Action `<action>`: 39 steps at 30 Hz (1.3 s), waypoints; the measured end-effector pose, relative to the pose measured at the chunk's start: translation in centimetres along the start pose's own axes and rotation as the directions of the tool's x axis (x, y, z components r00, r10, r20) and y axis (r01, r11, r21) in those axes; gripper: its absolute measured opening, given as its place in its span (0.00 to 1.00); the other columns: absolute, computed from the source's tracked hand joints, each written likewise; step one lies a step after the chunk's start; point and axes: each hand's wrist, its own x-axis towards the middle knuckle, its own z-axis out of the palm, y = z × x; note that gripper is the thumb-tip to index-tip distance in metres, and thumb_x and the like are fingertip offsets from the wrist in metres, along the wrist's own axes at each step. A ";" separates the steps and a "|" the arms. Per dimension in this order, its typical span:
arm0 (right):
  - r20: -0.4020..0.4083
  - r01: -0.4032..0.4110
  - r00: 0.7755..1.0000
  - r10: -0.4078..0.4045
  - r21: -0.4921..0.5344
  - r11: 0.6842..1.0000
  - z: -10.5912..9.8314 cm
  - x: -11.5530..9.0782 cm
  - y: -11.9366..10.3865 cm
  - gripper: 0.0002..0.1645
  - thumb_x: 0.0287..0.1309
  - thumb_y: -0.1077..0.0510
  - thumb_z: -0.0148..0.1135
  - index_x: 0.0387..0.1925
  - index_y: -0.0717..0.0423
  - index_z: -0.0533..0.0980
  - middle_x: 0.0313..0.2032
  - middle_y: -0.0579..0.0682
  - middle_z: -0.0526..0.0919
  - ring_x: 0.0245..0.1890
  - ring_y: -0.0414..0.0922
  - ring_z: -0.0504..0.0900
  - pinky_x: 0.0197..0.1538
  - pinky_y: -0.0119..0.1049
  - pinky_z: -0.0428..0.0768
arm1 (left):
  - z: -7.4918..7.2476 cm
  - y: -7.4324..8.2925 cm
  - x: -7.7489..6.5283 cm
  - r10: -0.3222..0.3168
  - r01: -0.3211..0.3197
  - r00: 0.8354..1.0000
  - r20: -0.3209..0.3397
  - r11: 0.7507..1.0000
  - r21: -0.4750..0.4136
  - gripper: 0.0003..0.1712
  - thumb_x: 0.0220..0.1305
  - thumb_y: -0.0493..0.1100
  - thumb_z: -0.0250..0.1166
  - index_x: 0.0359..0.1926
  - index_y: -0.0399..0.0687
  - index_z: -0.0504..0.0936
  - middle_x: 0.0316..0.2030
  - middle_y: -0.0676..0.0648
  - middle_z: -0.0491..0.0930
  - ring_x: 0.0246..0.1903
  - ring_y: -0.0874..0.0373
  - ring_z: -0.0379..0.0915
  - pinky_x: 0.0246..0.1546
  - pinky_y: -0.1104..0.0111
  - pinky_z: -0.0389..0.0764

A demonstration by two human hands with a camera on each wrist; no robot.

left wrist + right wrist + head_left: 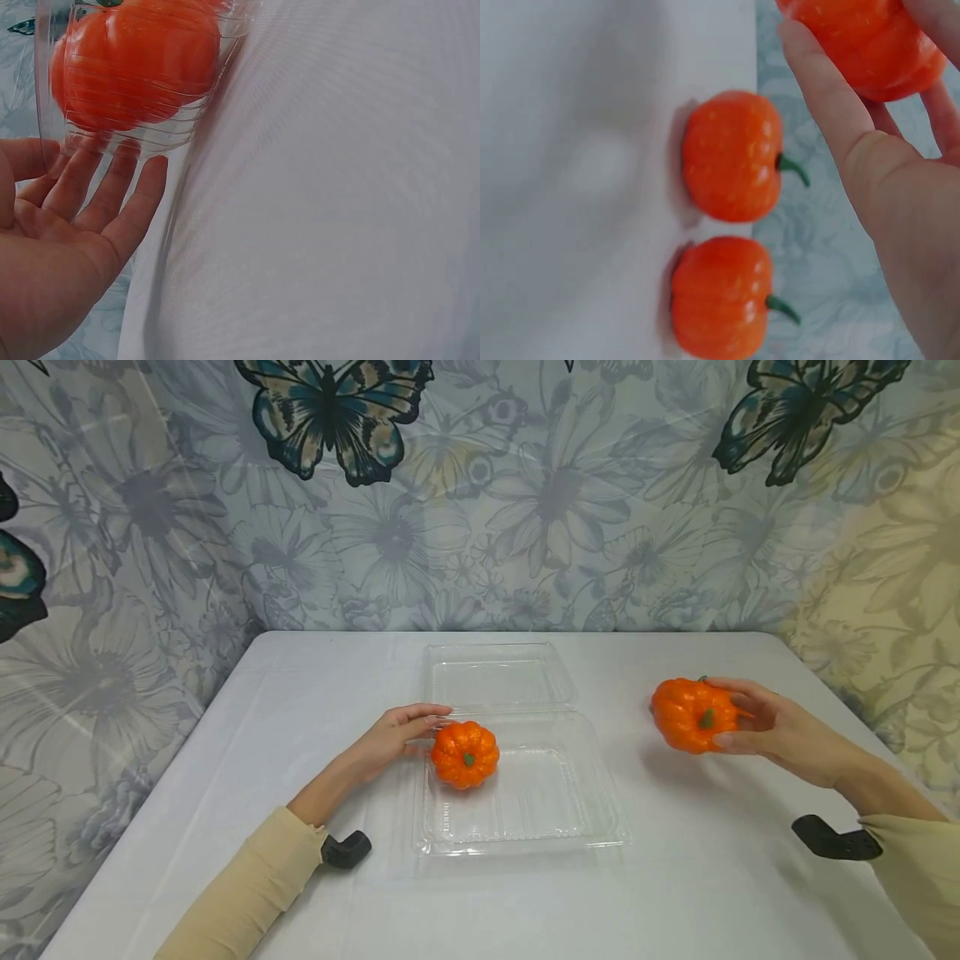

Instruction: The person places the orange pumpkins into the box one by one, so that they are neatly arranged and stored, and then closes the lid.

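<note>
A clear plastic container [555, 777] lies on the white table with its lid [498, 681] folded back. One orange pumpkin [465, 755] with a green stem sits in its left part. At the back left, my left hand [393, 735] pinches the container's rim; in the left wrist view its fingertips [154, 169] meet the ribbed wall below the pumpkin [142, 64]. Off to the right, my right hand [787, 735] holds another small pumpkin [690, 718] between thumb and fingers. In the right wrist view this held pumpkin [870, 45] is partly cut off.
Two more pumpkins, an upper one [733, 157] and a lower one [721, 298], stand side by side on the table in the right wrist view. From the head, the held pumpkin largely hides that spot. Butterfly-patterned cloth [487, 527] hangs behind the table.
</note>
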 end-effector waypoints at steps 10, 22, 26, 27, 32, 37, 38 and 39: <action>-0.121 0.024 0.992 -0.036 -0.093 0.995 3.0 2.5 -3.1 0.42 0.60 0.72 0.59 0.71 0.51 0.55 0.59 0.43 0.67 0.53 0.34 0.75 0.45 0.34 0.80 | 0.1 0.1 -0.1 -0.006 0.006 1.000 -0.010 1.000 0.007 0.23 0.74 0.43 0.49 0.64 0.34 0.67 0.60 0.39 0.72 0.54 0.47 0.70 0.50 0.56 0.74; -0.011 0.131 0.991 -0.131 0.008 0.991 6.2 4.4 -4.5 0.41 0.59 0.74 0.58 0.70 0.53 0.57 0.60 0.50 0.67 0.54 0.40 0.74 0.48 0.35 0.78 | 0.1 0.1 0.0 -0.004 0.004 1.000 -0.002 1.000 0.006 0.23 0.74 0.42 0.49 0.64 0.34 0.67 0.60 0.39 0.71 0.54 0.47 0.70 0.51 0.56 0.74; 0.007 0.149 0.989 -0.149 0.019 0.989 7.3 5.1 -4.9 0.42 0.57 0.74 0.60 0.70 0.54 0.57 0.61 0.53 0.66 0.54 0.43 0.74 0.48 0.37 0.79 | 0.1 0.2 -0.1 -0.004 0.004 1.000 -0.006 1.000 0.007 0.23 0.74 0.42 0.48 0.64 0.34 0.67 0.60 0.39 0.72 0.55 0.47 0.70 0.51 0.56 0.74; 0.013 0.157 0.987 -0.157 0.026 0.987 7.6 5.3 -4.9 0.42 0.57 0.74 0.60 0.69 0.55 0.57 0.61 0.54 0.65 0.55 0.44 0.74 0.48 0.38 0.79 | 0.1 0.2 -0.1 -0.005 0.005 1.000 -0.006 1.000 0.006 0.23 0.74 0.42 0.48 0.64 0.34 0.67 0.60 0.39 0.72 0.54 0.47 0.70 0.51 0.56 0.74; 0.030 0.154 0.987 -0.156 0.049 0.987 9.2 6.2 -5.2 0.42 0.55 0.73 0.63 0.68 0.57 0.58 0.63 0.54 0.64 0.57 0.45 0.71 0.48 0.40 0.79 | 0.1 0.2 -0.1 -0.007 0.007 1.000 -0.009 1.000 -0.001 0.23 0.74 0.42 0.49 0.64 0.34 0.67 0.60 0.39 0.72 0.54 0.48 0.70 0.50 0.57 0.75; 0.062 0.144 0.987 -0.148 0.065 0.987 10.9 6.7 -5.4 0.43 0.52 0.71 0.66 0.67 0.58 0.59 0.63 0.55 0.63 0.57 0.47 0.70 0.47 0.44 0.80 | 0.1 0.1 -0.1 -0.004 0.004 1.000 -0.002 1.000 -0.007 0.23 0.74 0.42 0.49 0.64 0.33 0.67 0.60 0.39 0.72 0.53 0.48 0.71 0.50 0.57 0.76; 0.070 0.143 0.987 -0.147 0.063 0.988 11.3 6.8 -5.4 0.43 0.52 0.71 0.67 0.67 0.59 0.59 0.63 0.56 0.63 0.57 0.47 0.70 0.47 0.44 0.80 | 0.1 0.1 -0.1 -0.001 0.001 1.000 0.000 1.000 -0.007 0.23 0.74 0.42 0.49 0.64 0.33 0.67 0.59 0.39 0.72 0.53 0.48 0.71 0.50 0.57 0.76; 0.078 0.146 0.986 -0.150 0.059 0.988 11.6 6.9 -5.5 0.43 0.52 0.70 0.67 0.67 0.60 0.59 0.63 0.57 0.63 0.57 0.48 0.70 0.47 0.44 0.80 | 0.1 0.0 0.0 0.001 -0.001 1.000 0.001 1.000 -0.007 0.23 0.74 0.42 0.49 0.64 0.33 0.67 0.59 0.38 0.72 0.53 0.48 0.71 0.50 0.57 0.76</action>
